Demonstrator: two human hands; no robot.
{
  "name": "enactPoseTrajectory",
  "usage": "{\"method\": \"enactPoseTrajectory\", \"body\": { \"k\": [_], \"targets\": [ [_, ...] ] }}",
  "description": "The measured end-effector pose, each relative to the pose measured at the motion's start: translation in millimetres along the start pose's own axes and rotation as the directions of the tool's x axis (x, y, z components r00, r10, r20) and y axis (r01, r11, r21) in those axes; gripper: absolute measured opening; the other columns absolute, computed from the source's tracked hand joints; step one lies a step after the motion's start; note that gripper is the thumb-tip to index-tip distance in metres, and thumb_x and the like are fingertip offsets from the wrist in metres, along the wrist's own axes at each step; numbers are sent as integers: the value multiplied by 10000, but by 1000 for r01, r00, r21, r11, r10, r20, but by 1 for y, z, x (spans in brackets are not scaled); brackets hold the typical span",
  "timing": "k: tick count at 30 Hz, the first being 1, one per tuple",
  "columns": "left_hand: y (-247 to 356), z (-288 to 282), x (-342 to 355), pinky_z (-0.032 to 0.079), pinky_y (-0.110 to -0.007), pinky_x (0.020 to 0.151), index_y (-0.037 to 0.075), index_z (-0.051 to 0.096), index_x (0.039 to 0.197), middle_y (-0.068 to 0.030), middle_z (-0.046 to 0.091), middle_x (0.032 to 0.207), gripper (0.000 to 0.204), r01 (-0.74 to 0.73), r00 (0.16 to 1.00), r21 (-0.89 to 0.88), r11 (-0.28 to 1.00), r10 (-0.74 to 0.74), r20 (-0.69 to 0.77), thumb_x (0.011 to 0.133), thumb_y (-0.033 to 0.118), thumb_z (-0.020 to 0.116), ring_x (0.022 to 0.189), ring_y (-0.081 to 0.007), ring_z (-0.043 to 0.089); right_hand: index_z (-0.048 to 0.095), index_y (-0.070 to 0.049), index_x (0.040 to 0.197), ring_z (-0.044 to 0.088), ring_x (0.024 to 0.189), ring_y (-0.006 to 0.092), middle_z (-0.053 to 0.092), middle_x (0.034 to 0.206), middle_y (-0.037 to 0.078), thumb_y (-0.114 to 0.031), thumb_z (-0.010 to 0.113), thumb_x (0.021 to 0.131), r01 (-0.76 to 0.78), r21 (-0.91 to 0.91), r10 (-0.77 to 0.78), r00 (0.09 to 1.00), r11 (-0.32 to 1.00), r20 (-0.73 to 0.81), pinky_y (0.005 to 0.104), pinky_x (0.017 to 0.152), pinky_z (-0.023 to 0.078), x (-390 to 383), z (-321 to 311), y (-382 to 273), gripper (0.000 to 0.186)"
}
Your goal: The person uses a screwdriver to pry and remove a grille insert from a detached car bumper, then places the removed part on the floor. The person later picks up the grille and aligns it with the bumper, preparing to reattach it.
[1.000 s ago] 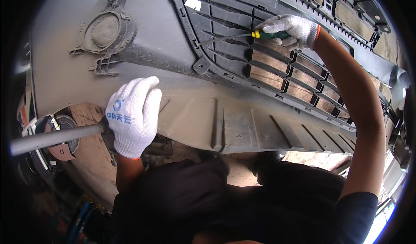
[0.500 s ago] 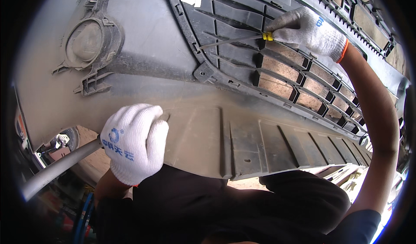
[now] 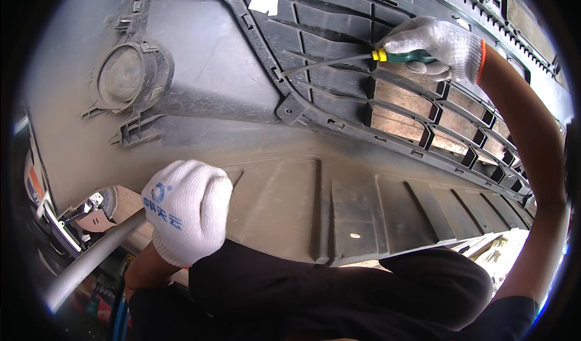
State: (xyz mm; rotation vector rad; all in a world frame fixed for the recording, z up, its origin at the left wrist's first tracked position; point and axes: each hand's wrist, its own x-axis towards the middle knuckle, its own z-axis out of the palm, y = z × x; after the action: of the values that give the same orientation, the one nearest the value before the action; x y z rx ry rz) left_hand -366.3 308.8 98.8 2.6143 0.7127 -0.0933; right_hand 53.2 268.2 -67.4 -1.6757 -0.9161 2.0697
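— Screwdriver (image 3: 363, 58) first: where is it?

— Upper right of the view, lying nearly level across the grille (image 3: 339, 68) of the dusty grey bumper (image 3: 272, 190). Its green handle with a yellow collar sits inside the right hand (image 3: 437, 45), and the thin shaft runs leftward, its tip down among the grille slats.

— So that hand is closed on it?

— Yes, the gloved fingers are wrapped round the handle, arm stretched out over the bumper.

— And the other hand?

— The left hand (image 3: 184, 211), in a white knit glove, is curled loosely against the bumper's lower edge, low and left, well apart from the screwdriver. I cannot tell whether it grips anything.

— Anything around it?

— A grey bar (image 3: 91, 259) slants just beside it, and a round fog lamp housing (image 3: 124, 78) sits above, near the bumper's left corner.
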Motion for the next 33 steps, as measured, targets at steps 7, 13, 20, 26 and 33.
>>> {"method": "enactPoseTrajectory", "body": {
  "k": [7, 13, 20, 26, 33],
  "targets": [
    [3, 2, 1, 502, -437, 617, 23, 693, 815, -142, 666, 738, 70, 119, 993, -83, 989, -121, -18, 839, 86, 674, 659, -363, 636, 795, -23, 1176, 761, 829, 208, 798, 992, 132, -254, 781, 956, 595, -658, -740, 667, 462, 83, 335, 770, 625, -22, 20, -35, 319],
    [1, -1, 2, 500, -431, 619, 29, 694, 808, -136, 666, 737, 74, 118, 993, -65, 991, -119, -15, 842, 93, 680, 661, -362, 637, 811, -21, 1138, 738, 743, 169, 806, 923, 115, -242, 790, 938, 478, -716, -645, 762, 509, 50, 312, 681, 596, -31, 23, -65, 299],
    [0, 0, 3, 496, -432, 604, 31, 681, 794, -133, 666, 737, 58, 73, 997, -64, 995, -75, -28, 826, 79, 687, 653, -354, 635, 722, 8, 1229, 440, 399, 47, 586, 617, 0, -424, 750, 979, -165, -184, 158, 986, 969, -55, 205, 313, 310, -3, -2, -51, 500],
    [0, -1, 6, 493, -435, 592, 28, 676, 785, -136, 657, 725, 44, 45, 999, -35, 998, -45, -23, 807, 64, 688, 636, -351, 627, 723, -37, 1236, 450, 390, 37, 577, 631, 3, -429, 764, 967, -92, -125, 79, 992, 988, -103, 192, 307, 303, 1, -4, -48, 477],
    [-2, -2, 9, 494, -434, 595, 32, 674, 772, -127, 660, 720, 58, 48, 998, -67, 997, -49, -26, 813, 71, 685, 622, -351, 620, 793, -33, 1205, 743, 849, 161, 801, 1044, 115, -340, 775, 968, 332, -455, -358, 933, 827, 31, 283, 756, 610, 1, -2, -25, 389]
  ]
}}
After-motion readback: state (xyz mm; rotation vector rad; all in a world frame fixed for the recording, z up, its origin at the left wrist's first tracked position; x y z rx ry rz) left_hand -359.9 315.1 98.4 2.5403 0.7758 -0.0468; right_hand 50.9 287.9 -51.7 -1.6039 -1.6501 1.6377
